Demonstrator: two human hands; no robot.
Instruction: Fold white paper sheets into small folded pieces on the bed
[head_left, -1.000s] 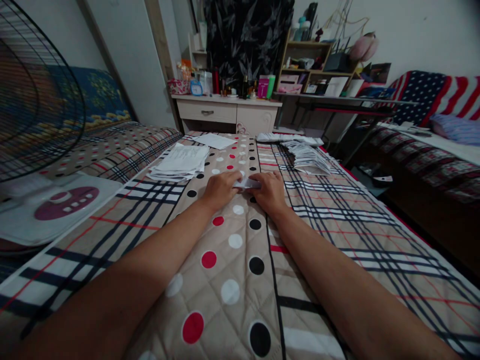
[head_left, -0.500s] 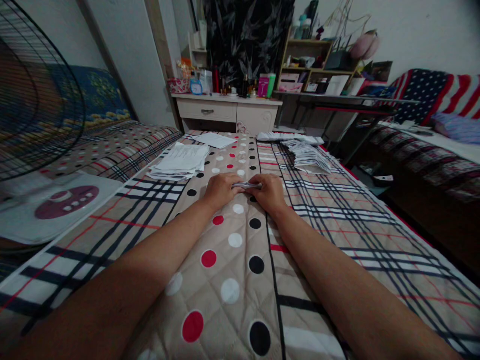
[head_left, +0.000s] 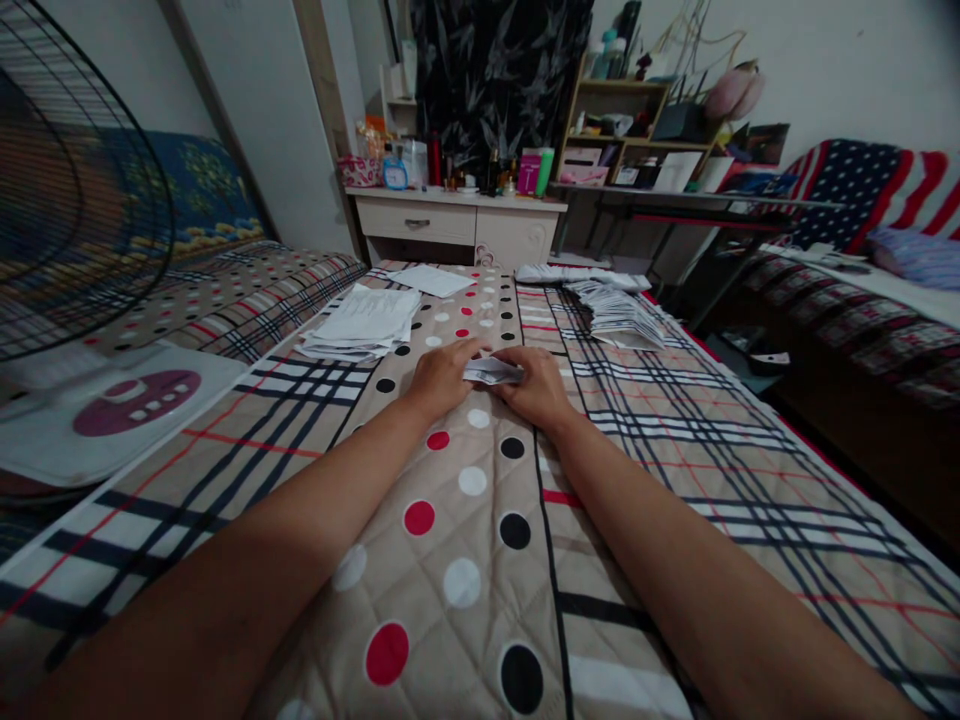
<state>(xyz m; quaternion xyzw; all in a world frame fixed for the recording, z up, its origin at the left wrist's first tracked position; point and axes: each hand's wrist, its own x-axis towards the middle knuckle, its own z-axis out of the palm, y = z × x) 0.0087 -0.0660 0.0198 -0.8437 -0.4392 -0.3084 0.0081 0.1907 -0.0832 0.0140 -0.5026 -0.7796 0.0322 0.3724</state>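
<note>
Between my two hands, just above the bed cover, is a small folded piece of white paper. My left hand grips its left end with bent fingers, and my right hand pinches the right end. My fingers hide both ends of the paper. Beyond my left hand lies a stack of printed white sheets, with a separate white sheet behind it. On the right, past my right hand, a row of folded papers overlaps in a fan.
A caged fan stands at the left, over a white base with a purple oval panel. At the far end are a white dresser crowded with bottles and a wooden shelf. Another bed is at the right.
The folded paper went from a flat, thin edge half a second ago to showing a broader, tilted face. My hands stay in nearly the same place, with the fingers shifted slightly.
</note>
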